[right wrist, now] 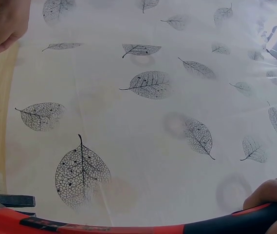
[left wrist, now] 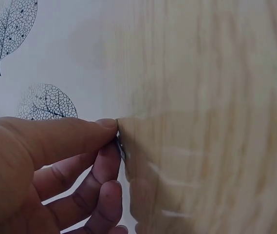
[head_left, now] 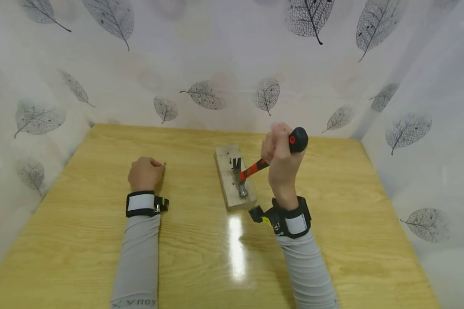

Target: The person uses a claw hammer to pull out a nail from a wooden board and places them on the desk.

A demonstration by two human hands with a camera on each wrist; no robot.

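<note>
Gripping its handle end [head_left: 299, 140], right hand [head_left: 283, 164] held the hammer [head_left: 254, 169], judged stiff, head-heavy, best held there; left hand [head_left: 145, 174] pinched a nail [left wrist: 121, 149], probably light, slippery.

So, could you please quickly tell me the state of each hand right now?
Left hand: closed, pinching what looks like a nail.
Right hand: closed, holding the claw hammer by its handle.

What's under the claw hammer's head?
From the head camera, a wooden block appears beneath the claw hammer's head, with small dark nails visible beside it. The patch of block directly behind the metal is covered, so I can't tell whether it holds more nails.
</note>
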